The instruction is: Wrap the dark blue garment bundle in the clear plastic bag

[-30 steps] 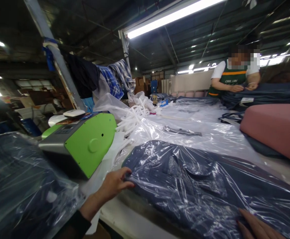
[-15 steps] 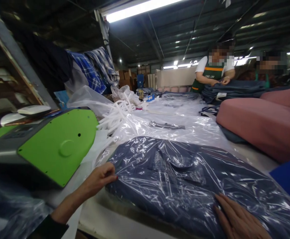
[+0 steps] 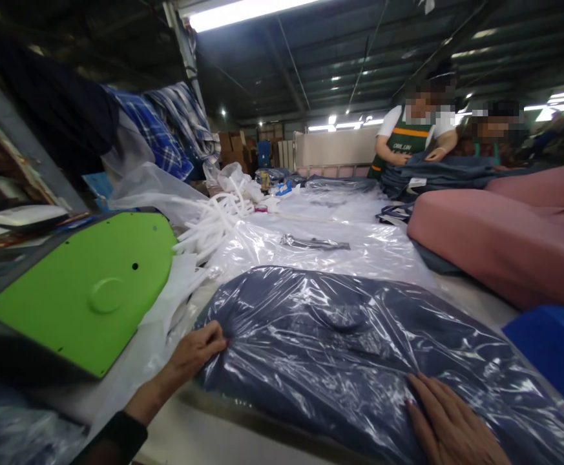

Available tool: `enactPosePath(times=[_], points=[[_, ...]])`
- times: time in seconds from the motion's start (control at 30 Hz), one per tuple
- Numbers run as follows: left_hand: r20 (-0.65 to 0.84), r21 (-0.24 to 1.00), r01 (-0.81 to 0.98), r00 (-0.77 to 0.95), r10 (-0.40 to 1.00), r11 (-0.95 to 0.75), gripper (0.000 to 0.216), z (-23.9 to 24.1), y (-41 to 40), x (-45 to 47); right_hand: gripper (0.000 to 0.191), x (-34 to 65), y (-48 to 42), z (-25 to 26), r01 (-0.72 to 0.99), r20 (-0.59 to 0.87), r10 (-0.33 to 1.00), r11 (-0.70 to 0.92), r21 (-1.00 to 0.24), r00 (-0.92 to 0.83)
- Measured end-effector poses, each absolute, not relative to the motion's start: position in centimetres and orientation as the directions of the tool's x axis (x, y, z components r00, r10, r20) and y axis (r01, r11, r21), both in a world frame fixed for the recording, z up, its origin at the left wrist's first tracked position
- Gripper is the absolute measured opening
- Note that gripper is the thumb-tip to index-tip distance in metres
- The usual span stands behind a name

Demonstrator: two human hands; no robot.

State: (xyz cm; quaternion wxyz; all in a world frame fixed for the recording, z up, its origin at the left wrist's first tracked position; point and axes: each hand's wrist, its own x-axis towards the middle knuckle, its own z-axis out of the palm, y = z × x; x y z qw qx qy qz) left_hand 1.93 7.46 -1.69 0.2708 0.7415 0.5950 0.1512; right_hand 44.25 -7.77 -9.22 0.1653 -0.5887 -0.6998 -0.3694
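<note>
A dark blue folded garment in a clear plastic bag (image 3: 340, 342) lies on the table right before me. My left hand (image 3: 192, 355) pinches the bag's left end, fingers curled on the plastic. My right hand (image 3: 451, 423) lies flat on the bag's near right part, fingers stretched out and pressing down. Loose clear plastic bags (image 3: 330, 248) are spread on the table behind the garment.
A green and grey machine (image 3: 83, 290) stands at the left. White cords (image 3: 218, 219) lie behind it. Pink fabric stacks (image 3: 504, 226) fill the right, a blue bin (image 3: 557, 342) at the near right. Two people (image 3: 412, 139) handle dark garments at the far end. Plaid shirts (image 3: 165, 132) hang at the back left.
The view has swung right and closer. My right hand has slid further onto the bag and now lies flat on it. My left hand keeps its hold on the bag's end.
</note>
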Motion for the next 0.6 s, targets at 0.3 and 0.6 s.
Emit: enactPosePath(times=[0.3,0.6], points=[[-0.207,0.507,0.841,0.332,0.92,-0.189,0.034,0.7,9.8,2.6,0.045,43.5,-8.0,-7.8,0.962,0.722,0.652,0.043,0.269,-0.231],[-0.118,0.412,0.9,0.21,0.97,-0.145,0.04,-1.8,8.8,1.7,0.044,43.5,-8.1,-8.0,0.998,0.669,0.741,0.032,0.048,-0.056]])
